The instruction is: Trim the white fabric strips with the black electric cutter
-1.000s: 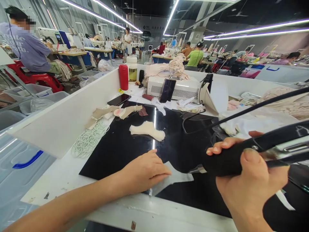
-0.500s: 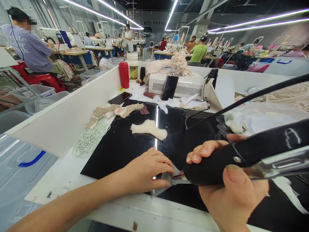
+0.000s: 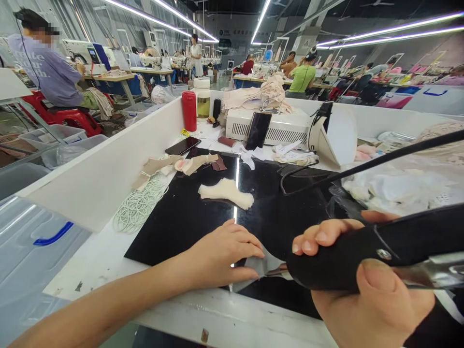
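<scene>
My left hand [image 3: 226,258] rests on the black board [image 3: 177,217] near its front edge. Its thumb and fingers are apart, with the fingertips on a thin translucent whitish piece [image 3: 259,265]. My right hand [image 3: 369,290] is wrapped around a black-handled tool [image 3: 333,263] with a metal strip along its side. The tool's slim metal tip [image 3: 277,272] touches or hovers over that piece, close to my left fingertips; I cannot tell which. Farther back on the board lies a cream cut piece [image 3: 226,192].
Looped pale cord [image 3: 141,205] and beige scraps [image 3: 159,166] lie at left. Behind are a phone [image 3: 183,146], a red bottle [image 3: 189,111], a white slotted machine [image 3: 279,130] and a propped phone [image 3: 258,130]. A black cable [image 3: 391,157] crosses at right. A co-worker [image 3: 47,72] sits at far left.
My left thumb has spread from the fingers, and that hand has shifted slightly right. The tool tip has moved left, onto or over the whitish piece, then slightly back right.
</scene>
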{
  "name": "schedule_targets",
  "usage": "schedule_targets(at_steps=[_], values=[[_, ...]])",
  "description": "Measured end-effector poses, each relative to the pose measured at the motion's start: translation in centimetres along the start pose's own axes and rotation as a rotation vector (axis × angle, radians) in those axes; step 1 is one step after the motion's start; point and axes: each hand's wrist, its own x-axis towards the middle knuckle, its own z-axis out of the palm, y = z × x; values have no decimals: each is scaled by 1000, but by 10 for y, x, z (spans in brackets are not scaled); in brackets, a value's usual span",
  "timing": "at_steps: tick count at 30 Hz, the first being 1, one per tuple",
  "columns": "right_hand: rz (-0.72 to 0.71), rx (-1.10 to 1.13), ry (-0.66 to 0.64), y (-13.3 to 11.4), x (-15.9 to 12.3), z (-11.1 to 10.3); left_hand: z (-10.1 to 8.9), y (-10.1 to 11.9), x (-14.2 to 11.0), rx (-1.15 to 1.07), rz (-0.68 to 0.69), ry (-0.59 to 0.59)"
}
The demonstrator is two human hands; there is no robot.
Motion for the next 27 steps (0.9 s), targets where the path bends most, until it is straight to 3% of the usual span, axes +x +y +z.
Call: schedule_targets(at_steps=[6,11,18,27], values=[[-55,-51,57,7,13,-3,-5,2,2,10,14,33],[-63,-93,92,8,26,-7,-7,5,1,14,32,-45],[12,3,39,2,7,-3,-5,3,-1,-25,32,-72],[-9,-19,-21,3,1,-1,-9,6,1,-21,14,-96]])
